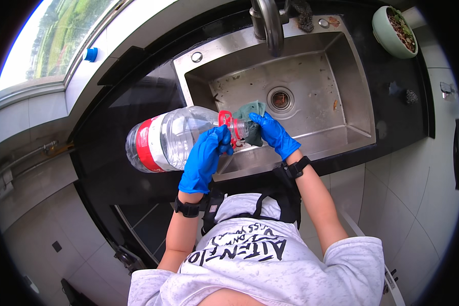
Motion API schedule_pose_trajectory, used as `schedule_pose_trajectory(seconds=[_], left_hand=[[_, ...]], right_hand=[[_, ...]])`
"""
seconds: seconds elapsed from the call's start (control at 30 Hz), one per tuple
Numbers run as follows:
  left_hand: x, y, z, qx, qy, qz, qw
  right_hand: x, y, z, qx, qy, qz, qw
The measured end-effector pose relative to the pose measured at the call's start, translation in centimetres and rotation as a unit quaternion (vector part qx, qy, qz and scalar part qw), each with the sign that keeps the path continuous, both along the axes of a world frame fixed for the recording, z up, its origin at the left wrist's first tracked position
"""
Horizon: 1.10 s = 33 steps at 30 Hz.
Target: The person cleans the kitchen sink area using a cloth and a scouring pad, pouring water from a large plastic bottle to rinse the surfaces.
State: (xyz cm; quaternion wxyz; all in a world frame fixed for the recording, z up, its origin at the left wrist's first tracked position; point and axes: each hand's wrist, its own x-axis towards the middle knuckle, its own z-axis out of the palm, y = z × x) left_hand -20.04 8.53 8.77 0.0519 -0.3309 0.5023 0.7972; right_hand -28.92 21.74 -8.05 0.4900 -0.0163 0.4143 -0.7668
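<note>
A large clear plastic bottle with a red and white label lies tilted on its side, its neck over the left edge of the sink. My left hand, in a blue glove, is closed at the bottle's neck by the red plastic handle. In my right hand, also gloved in blue, a green cloth is pinched beside the uncapped mouth. The cloth hangs over the sink and partly behind the mouth. My left fingertips are partly hidden.
The stainless steel sink holds bits of debris around its drain. A metal faucet arches over the far edge. A steel wool scourer and a pale green plant pot stand on the right counter. A blue cap is near the window.
</note>
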Motion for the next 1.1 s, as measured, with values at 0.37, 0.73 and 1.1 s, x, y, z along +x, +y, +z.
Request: schedule_pose_trajectory(seconds=[0.37, 0.73, 1.1], left_hand=[[0.0, 0.0, 0.1, -0.007, -0.009, 0.000, 1.000], [0.0, -0.2, -0.1, -0.009, 0.004, -0.009, 1.000], [0.3, -0.4, -0.7, 0.019, 0.015, -0.003, 1.000]], right_hand=[[1.0, -1.2, 0.5, 0.094, 0.064, -0.098, 0.989], [-0.2, -0.8, -0.9, -0.021, 0.021, -0.022, 0.999], [-1.1, 0.5, 3.4, 0.133, 0.235, 0.150, 0.951]])
